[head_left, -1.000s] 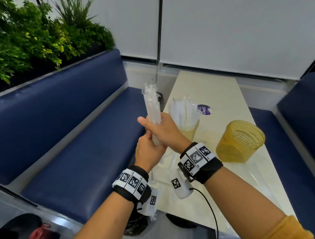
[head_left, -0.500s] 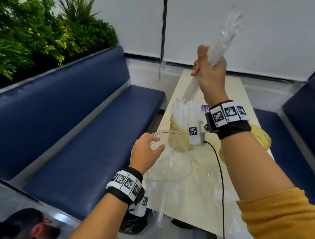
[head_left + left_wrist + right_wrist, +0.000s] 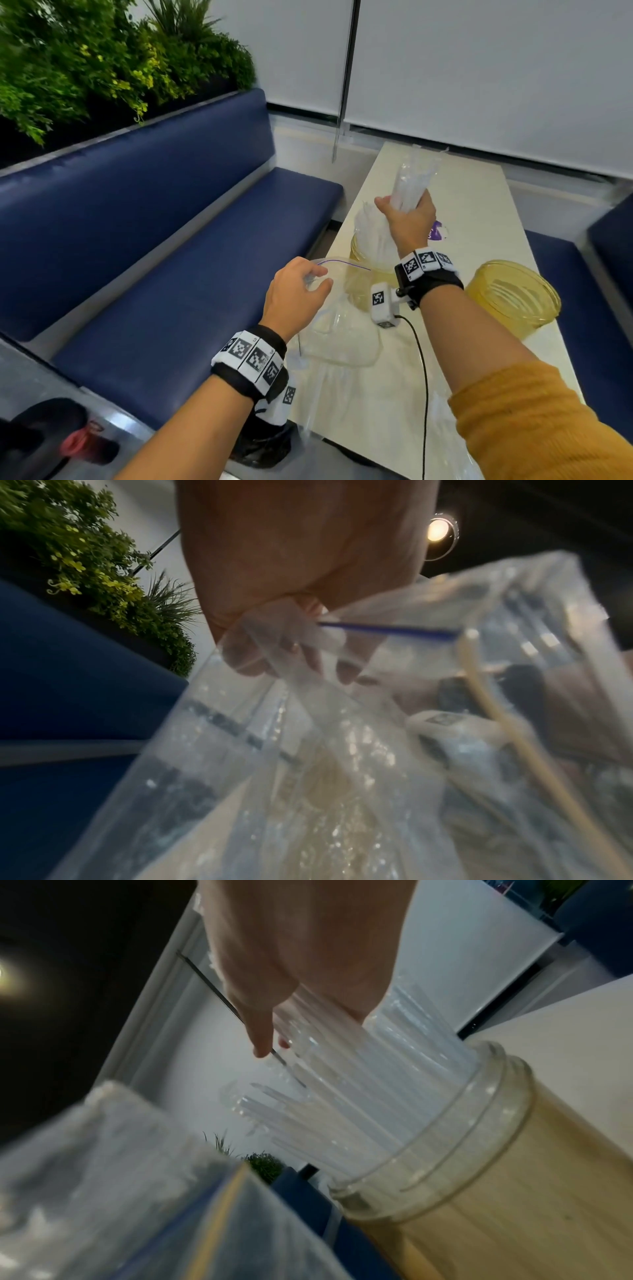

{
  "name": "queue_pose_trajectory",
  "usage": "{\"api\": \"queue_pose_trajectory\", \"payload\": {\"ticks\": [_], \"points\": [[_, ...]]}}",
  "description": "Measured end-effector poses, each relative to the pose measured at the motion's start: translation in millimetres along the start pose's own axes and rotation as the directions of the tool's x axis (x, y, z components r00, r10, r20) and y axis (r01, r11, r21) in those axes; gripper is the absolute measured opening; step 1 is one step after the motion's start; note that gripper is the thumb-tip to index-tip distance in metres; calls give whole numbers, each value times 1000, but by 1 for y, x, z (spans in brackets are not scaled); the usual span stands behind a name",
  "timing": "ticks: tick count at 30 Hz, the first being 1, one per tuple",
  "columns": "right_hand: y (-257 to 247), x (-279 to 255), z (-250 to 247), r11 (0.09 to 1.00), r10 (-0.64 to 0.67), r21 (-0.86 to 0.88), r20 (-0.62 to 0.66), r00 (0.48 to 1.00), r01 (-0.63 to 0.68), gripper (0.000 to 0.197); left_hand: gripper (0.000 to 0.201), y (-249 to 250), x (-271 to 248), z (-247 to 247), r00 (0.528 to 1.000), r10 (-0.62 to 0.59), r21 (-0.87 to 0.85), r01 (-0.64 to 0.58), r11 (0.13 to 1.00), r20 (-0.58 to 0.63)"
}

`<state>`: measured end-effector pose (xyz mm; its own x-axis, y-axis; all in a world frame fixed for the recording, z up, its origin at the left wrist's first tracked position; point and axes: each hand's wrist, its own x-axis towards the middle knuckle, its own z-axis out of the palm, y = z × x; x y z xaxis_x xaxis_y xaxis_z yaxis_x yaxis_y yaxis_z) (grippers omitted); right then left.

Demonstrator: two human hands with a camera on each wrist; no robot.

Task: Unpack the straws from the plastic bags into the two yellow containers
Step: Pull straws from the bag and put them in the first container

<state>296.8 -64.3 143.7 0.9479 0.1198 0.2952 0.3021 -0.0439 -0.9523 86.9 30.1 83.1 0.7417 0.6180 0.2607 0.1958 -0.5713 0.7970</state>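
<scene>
The right hand [image 3: 407, 216] is clenched around a bundle of straws [image 3: 412, 181] and holds it directly above the left jar [image 3: 359, 260], which already has many straws standing in it. The long axis of the bundle is nearly upright, tilted a little to the far right at the top, so its lower end points down into the mouth of this jar; I judge that the coming move is a short lowering and then a release, and this hand is clearly the nearer one. The right jar [image 3: 513, 298] stands well apart on the table [image 3: 479, 192], to the right of the right forearm, and appears empty. The left hand [image 3: 296, 294] pinches the rim of an open bag [image 3: 339, 342] near the left edge of the table, just beside the left jar. The head view gives this whole layout. The right wrist view shows what the head view hides behind the hand: the straws [image 3: 394, 1085] entering the jar mouth [image 3: 472, 1123]. The left wrist view shows the fingers [image 3: 308, 647] curled on the bag's rim by its blue strip [image 3: 387, 630]; whether straws remain inside, I cannot tell.
</scene>
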Motion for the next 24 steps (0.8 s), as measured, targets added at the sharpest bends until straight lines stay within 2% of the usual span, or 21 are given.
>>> {"api": "queue_pose_trajectory", "payload": {"ticks": [3,5,9,12,15,18,20,24], "points": [[-9,4,-4,996,-84,-23,-21,996,83,65,19,3,0,1,1000,2,-15,-2,1000,3],[-11,6,-6,992,-127,1,-14,992,127,72,19,5,0,2,1000,8,-11,-8,1000,4],[-4,7,-9,985,-168,38,1,986,168,79,21,6,1,1,1000,19,-4,-19,1000,0],[-4,5,-11,969,-246,-8,-13,969,246,81,21,7,0,0,1000,20,-14,-20,1000,-6],[-11,14,-10,950,-311,-11,-32,950,311,71,21,9,-1,-2,1000,23,-12,-23,1000,-6],[-15,26,-8,937,-341,-101,-54,939,335,38,19,9,-2,-2,1000,23,-10,-23,1000,-11],[-8,24,-9,927,-351,-137,14,936,350,25,19,9,-3,-2,1000,23,-10,-23,1000,-13],[18,1,-14,839,-360,-362,189,914,405,20,20,8,-8,-2,1000,20,-8,-20,1000,-7]]}}
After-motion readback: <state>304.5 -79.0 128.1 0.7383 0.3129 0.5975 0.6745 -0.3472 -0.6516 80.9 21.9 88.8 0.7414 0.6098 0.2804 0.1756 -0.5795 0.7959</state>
